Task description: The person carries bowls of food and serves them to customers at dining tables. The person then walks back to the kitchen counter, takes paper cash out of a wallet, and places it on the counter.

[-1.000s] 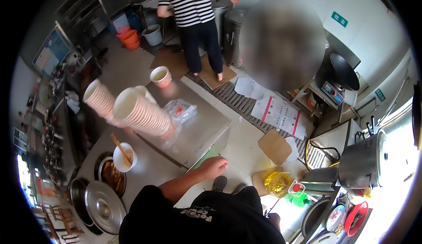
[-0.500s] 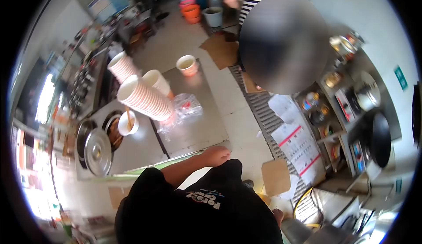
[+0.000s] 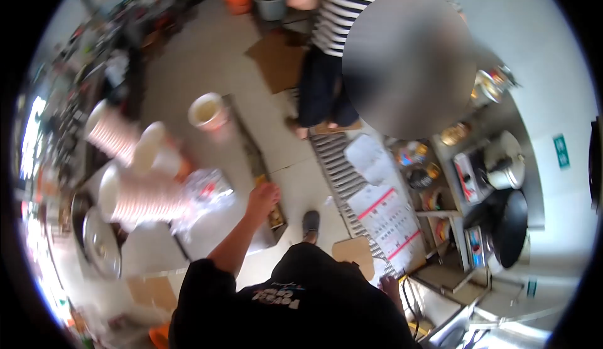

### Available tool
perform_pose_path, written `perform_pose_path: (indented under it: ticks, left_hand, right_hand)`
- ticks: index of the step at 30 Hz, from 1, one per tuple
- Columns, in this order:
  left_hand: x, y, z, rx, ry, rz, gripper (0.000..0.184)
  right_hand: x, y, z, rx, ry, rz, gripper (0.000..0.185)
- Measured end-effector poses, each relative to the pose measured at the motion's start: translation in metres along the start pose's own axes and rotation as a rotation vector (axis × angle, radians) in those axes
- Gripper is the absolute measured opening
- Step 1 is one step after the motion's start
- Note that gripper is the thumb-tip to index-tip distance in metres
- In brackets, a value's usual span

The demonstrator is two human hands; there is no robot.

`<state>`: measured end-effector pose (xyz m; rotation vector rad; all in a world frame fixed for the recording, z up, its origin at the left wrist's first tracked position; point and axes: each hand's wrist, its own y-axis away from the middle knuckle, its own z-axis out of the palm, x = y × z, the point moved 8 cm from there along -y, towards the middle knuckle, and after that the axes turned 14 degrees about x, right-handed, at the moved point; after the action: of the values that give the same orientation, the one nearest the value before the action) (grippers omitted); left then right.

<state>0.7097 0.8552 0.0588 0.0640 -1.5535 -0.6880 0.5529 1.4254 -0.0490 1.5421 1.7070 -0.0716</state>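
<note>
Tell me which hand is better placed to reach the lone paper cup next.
Left, probably. The left hand extends near the edge of the metal table, nearer the lone paper cup; the right hand is low at the person's right side, farther away.

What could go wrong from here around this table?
The left hand is close to the table's edge in this view and might knock against it.

The lone cup sits near that edge, so a bump might send it off.

Cardboard lies on the floor near the shoe; it might slide if stepped on.
</note>
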Motion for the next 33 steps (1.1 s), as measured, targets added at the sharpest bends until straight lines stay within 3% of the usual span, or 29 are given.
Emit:
perform_pose_path:
  ticks: [2,4,9,11,14,16,17,18,20,21,22,24,25,26,30,33]
  left_hand:
    - [-0.009,-0.006,0.022,-0.002,-0.120,0.048,0.017]
    - [-0.017,-0.008,0.046,-0.074,-0.183,0.065,0.018]
    - [-0.020,-0.004,0.067,-0.172,-0.460,0.235,0.021]
    - [-0.012,0.002,0.067,-0.094,-0.668,0.334,0.023]
    - [-0.035,-0.004,0.064,-0.160,-0.659,0.332,0.023]
    - [-0.037,-0.002,0.070,-0.166,-0.715,0.349,0.023]
    - [-0.034,-0.001,0.075,-0.150,-0.746,0.368,0.023]
    - [-0.033,-0.001,0.080,-0.161,-0.759,0.376,0.023]
    - [-0.019,-0.001,0.088,-0.128,-0.782,0.479,0.023]
    - [-0.016,-0.002,0.094,-0.145,-0.786,0.486,0.023]
    - [-0.015,-0.006,0.096,-0.096,-0.813,0.463,0.022]
    - [-0.021,-0.008,0.111,-0.094,-0.853,0.450,0.022]
    - [-0.028,-0.012,0.113,-0.093,-0.879,0.420,0.022]
    - [-0.031,-0.017,0.122,-0.086,-0.908,0.388,0.021]
    - [-0.002,0.029,0.204,-0.249,-0.993,0.434,0.021]
    - [-0.005,0.036,0.232,-0.367,-1.015,0.431,0.021]
  right_hand:
    - [0.021,-0.039,0.001,0.210,-0.045,0.063,0.033]
    - [-0.034,-0.045,-0.014,0.176,-0.098,0.140,0.033]
    - [-0.078,-0.076,-0.026,0.144,-0.013,0.096,0.033]
    - [-0.071,-0.088,-0.031,0.130,0.035,0.093,0.033]
    - [-0.056,-0.102,-0.034,0.109,0.050,0.139,0.032]
    - [-0.041,-0.117,-0.031,0.130,0.114,0.033,0.029]
    - [-0.033,-0.111,-0.032,0.084,-0.054,0.332,0.025]
    - [-0.011,-0.121,-0.025,0.086,-0.070,0.341,0.025]
    - [-0.041,-0.134,-0.004,-0.053,0.718,-0.661,0.029]
    - [0.001,-0.150,-0.018,0.026,0.121,0.087,0.028]
    - [0.020,-0.168,-0.008,0.041,0.181,-0.001,0.030]
    - [0.014,-0.182,-0.028,-0.035,0.208,0.120,0.036]
    - [0.013,-0.200,-0.026,-0.020,0.300,-0.081,0.034]
    - [0.008,-0.212,-0.047,0.109,0.221,0.016,0.030]
    - [0.025,-0.261,-0.072,0.194,-0.066,0.145,0.027]
    - [0.029,-0.286,-0.089,0.200,0.010,0.096,0.029]
